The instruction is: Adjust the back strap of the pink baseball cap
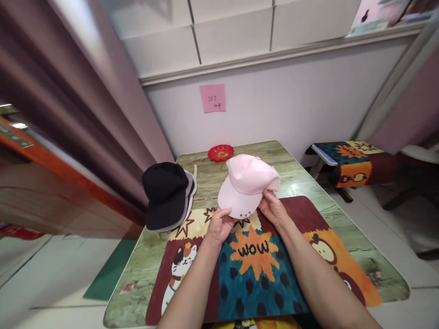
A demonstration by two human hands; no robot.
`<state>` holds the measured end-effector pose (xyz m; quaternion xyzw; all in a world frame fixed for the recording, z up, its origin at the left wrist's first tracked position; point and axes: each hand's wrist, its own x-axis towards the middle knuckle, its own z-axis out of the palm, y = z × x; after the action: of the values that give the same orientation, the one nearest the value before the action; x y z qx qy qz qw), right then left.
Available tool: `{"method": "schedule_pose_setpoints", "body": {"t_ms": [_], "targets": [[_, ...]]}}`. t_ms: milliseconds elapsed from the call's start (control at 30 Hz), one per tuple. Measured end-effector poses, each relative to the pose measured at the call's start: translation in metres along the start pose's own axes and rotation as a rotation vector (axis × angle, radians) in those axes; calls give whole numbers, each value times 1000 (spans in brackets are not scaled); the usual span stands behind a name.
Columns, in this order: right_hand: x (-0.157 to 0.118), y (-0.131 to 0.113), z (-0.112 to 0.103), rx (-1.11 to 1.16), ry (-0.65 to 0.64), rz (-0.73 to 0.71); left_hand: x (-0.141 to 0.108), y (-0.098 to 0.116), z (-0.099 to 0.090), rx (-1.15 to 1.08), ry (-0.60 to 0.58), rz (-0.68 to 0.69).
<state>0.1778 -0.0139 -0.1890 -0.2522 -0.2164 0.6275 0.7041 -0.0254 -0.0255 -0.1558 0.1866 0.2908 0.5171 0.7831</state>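
Observation:
A pale pink baseball cap (252, 176) is held up over the table, its brim toward the lower left with small metal rings along the edge. My left hand (221, 225) pinches the brim's front edge, thumb on top. With my right hand (272, 208) I grip the cap's lower right rim near the back; some of those fingers are hidden behind the cap. To the left sits a stack of caps, a black cap (166, 187) on top and lighter brims showing beneath it.
A colourful mat (254, 292) with "WOW" lettering covers the near part of the green marbled table (133, 274). A red scalloped dish (220, 153) stands at the back. Behind is a wall with a pink note (212, 98). A bench (353, 157) is at right.

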Motion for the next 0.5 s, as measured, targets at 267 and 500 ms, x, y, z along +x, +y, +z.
{"method": "schedule_pose_setpoints", "body": {"t_ms": [267, 500], "targets": [[12, 1, -7, -7, 4, 9, 29, 4, -2, -124, 56, -55], [8, -6, -3, -56, -67, 98, 24, 11, -19, 28, 1, 30]]}}
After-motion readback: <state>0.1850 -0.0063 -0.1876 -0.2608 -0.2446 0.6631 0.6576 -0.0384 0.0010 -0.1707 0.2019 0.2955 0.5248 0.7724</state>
